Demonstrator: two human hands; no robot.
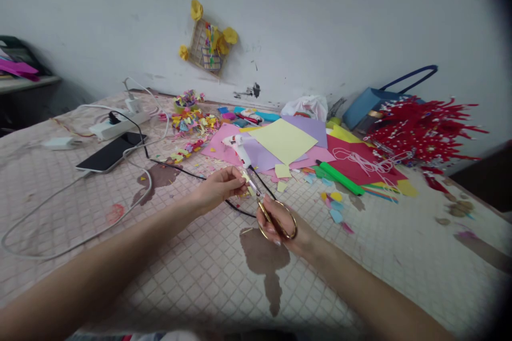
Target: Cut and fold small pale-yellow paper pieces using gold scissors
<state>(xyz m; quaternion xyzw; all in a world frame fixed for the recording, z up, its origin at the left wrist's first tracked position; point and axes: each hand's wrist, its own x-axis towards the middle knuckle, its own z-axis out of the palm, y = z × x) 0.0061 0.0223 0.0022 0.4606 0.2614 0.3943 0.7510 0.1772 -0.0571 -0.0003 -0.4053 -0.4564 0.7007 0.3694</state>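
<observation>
Over the middle of the table, my right hand [282, 224] is closed round the gold handles of a pair of scissors [264, 210]. Their blades point up and left, toward the fingers of my left hand [224, 187]. That hand pinches a small pale yellow paper piece [247, 177], which lies against the blades and is partly hidden by the fingers. Just beyond the hands, a white glue gun [239, 149] lies on coloured paper, its black cord running beneath my hands. Pale yellow paper sheets [286, 139] are stacked on purple and pink ones.
Left stand a phone [112, 152], a power strip [120, 124] and looping white cables. Small paper flowers [194, 123] heap at the back. A green marker [340, 178], white string [372, 162], red beaded decorations [424, 128] and a blue bag [364, 106] lie right.
</observation>
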